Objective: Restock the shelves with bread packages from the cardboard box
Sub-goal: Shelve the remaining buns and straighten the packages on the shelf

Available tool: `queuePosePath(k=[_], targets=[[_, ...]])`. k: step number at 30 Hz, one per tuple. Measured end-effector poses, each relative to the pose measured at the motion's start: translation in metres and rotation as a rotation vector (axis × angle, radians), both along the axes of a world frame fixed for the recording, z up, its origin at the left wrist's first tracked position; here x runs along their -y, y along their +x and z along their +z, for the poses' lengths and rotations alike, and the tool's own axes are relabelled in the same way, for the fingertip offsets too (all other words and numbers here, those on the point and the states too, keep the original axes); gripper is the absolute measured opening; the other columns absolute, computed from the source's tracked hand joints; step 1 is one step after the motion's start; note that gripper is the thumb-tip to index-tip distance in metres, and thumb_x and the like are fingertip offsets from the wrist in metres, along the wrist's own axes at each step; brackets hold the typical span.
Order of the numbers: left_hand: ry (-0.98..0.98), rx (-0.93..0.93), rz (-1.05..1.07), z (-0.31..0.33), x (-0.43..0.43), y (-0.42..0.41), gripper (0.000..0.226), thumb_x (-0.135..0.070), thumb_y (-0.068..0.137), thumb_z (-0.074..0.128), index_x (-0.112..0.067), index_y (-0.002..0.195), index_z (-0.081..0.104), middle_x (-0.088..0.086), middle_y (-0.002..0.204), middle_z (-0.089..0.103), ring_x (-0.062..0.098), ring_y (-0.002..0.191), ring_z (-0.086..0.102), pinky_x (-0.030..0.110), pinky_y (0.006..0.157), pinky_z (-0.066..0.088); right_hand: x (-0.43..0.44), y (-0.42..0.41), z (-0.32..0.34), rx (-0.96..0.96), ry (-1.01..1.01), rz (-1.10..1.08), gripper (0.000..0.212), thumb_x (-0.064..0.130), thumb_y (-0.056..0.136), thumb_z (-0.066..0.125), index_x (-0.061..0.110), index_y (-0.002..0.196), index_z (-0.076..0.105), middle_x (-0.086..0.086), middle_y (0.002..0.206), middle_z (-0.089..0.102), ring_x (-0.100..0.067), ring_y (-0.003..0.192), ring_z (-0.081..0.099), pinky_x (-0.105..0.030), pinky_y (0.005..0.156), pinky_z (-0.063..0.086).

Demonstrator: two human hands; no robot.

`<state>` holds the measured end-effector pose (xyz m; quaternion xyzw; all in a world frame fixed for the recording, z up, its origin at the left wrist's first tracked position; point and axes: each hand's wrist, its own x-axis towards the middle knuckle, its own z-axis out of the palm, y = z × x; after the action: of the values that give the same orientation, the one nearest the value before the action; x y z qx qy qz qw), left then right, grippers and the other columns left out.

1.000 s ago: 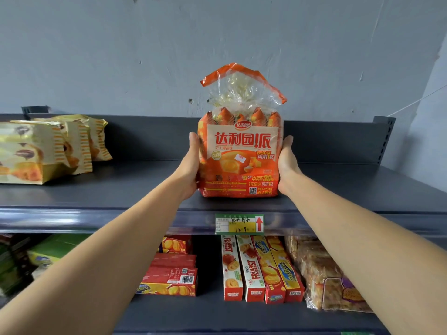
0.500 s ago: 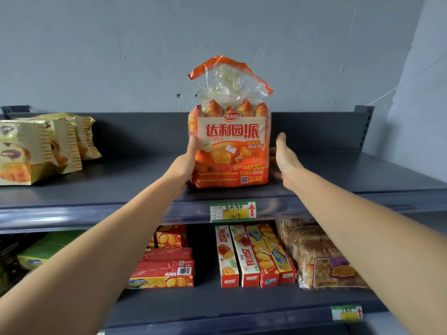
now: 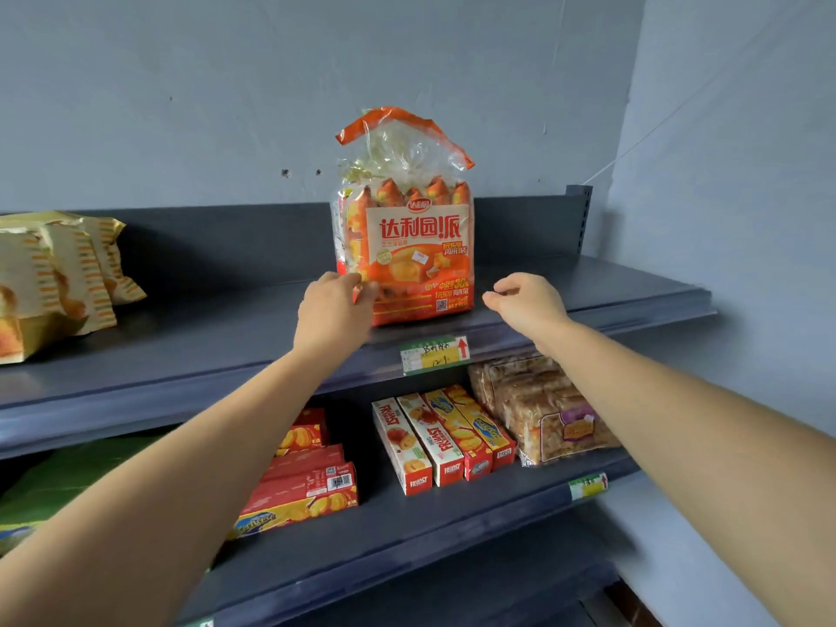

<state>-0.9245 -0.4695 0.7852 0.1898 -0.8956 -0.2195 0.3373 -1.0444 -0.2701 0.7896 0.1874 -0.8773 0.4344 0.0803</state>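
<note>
The orange bread package (image 3: 407,246) stands upright on the top shelf (image 3: 217,337), long axis vertical, gathered top up, label facing outward; the left hand (image 3: 332,310) touches its lower left corner with curled fingers, grip unclear; the right hand (image 3: 527,300) hangs just beside it, loosely curled, empty.

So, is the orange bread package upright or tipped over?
Upright: the orange bread package stands on its base on the top shelf, sealed top pointing up.

Left fingers (image 3: 364,287) hide orange bag (image 3: 409,246) corner; yellow packages (image 3: 59,282) cut at edge.
</note>
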Motion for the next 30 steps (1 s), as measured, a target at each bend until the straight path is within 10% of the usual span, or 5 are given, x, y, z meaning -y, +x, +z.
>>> queuePosePath(k=[10,30], targets=[[-0.409,0.033,-0.201,-0.033,-0.043,0.038,0.030,-0.029,0.095,0.053,-0.010,0.117,0.061,0.007,0.114,0.063,0.028,0.105,0.053,0.038,0.084,0.045,-0.046,0.055,-0.043,-0.108,0.300,-0.076,0.045,0.027,0.088,0.065,0.021,0.131,0.055,0.000,0.136,0.055,-0.022,0.126,0.049,-0.035,0.098,0.043],[-0.493,0.409,-0.354,-0.119,-0.141,0.068,0.040,-0.038,0.094,0.051,-0.016,0.126,0.056,0.005,0.124,0.057,0.024,0.118,0.047,0.038,0.091,0.047,-0.154,0.133,-0.122,-0.090,0.603,-0.143,0.038,0.024,0.083,0.065,0.020,0.121,0.061,-0.002,0.122,0.061,-0.026,0.115,0.053,-0.036,0.089,0.048]])
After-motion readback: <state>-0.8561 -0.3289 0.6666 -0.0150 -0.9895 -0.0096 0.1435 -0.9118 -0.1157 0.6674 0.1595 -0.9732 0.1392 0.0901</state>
